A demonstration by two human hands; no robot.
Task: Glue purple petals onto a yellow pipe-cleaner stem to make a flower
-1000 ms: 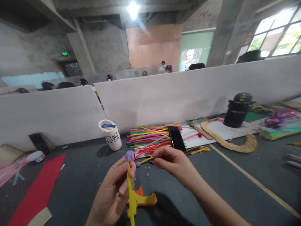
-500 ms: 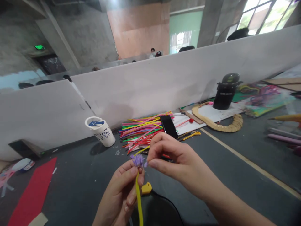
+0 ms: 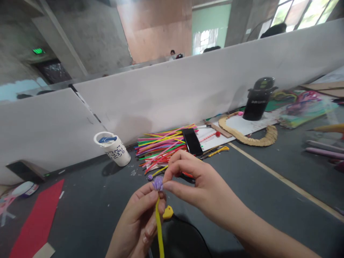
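Note:
My left hand (image 3: 141, 213) is closed around a small purple flower head (image 3: 157, 183), made of what looks like fuzzy pipe cleaner. Its yellow stem (image 3: 159, 229) hangs down past the fingers. Thumb and forefinger of my right hand (image 3: 195, 182) are pinched at the flower's right edge, touching the purple loops. Just behind lies another yellow stem with a small purple ball (image 3: 150, 177) at its end. Below my hands, a yellow piece (image 3: 168, 212) with a black cord shows partly; its kind is unclear.
A pile of coloured pipe cleaners (image 3: 161, 143) lies by the white partition (image 3: 174, 93), with a black phone (image 3: 192, 141) on its right end. A white cup (image 3: 116, 152), red sheet (image 3: 37, 218), black bottle (image 3: 257, 100) and curved tan band (image 3: 249, 141) are on the dark table.
My right fingertips have moved left, from just beside the flower onto its edge. The flower looks more compact, and my left hand keeps its grip. The camera view has shifted slightly.

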